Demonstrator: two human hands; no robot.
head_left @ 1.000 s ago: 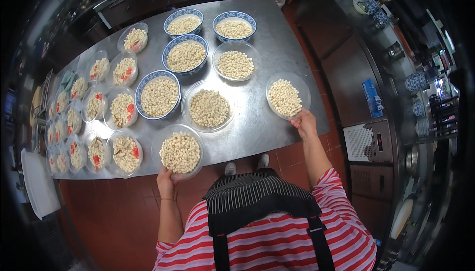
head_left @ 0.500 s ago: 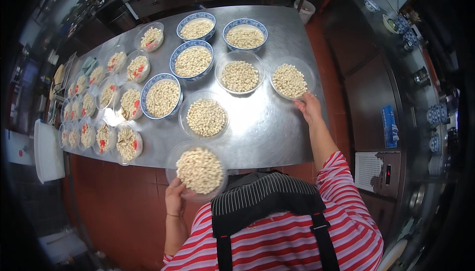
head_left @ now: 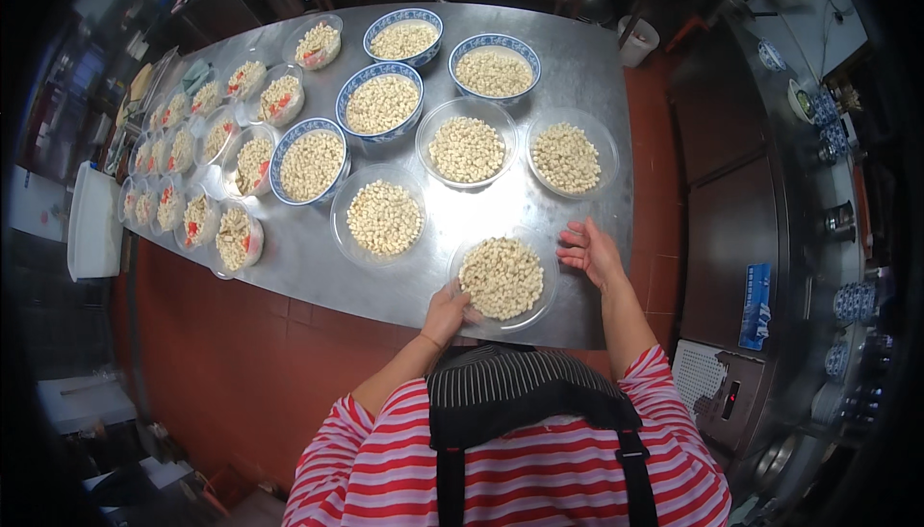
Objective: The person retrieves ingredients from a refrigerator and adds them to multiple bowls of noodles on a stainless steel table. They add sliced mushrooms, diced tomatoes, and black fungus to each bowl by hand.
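Observation:
At the near edge of the steel table, my left hand point(head_left: 449, 311) grips the left rim of a clear plastic bowl point(head_left: 551, 286). Small cream-coloured pieces point(head_left: 500, 278), perhaps beans or kernels, fill it. To its upper right my right hand point(head_left: 590, 252) has its fingers spread and touches nothing. Just beyond that hand stands a clear bowl of the same pieces point(head_left: 566, 157). Two more such clear bowls rest farther off, one at the middle point(head_left: 467, 150) and one to the left point(head_left: 384, 217).
Several blue-and-white bowls point(head_left: 313, 160) with similar contents stand toward the far side of the steel table point(head_left: 318, 257). Rows of clear bowls with red bits on top point(head_left: 231, 238) crowd its left end. A dark counter point(head_left: 717, 238) runs along the right, past a strip of red floor.
My left hand has carried its bowl rightward, from over the table's near edge to the near right part of the tabletop. My right hand has let go of the right-hand bowl and drawn back.

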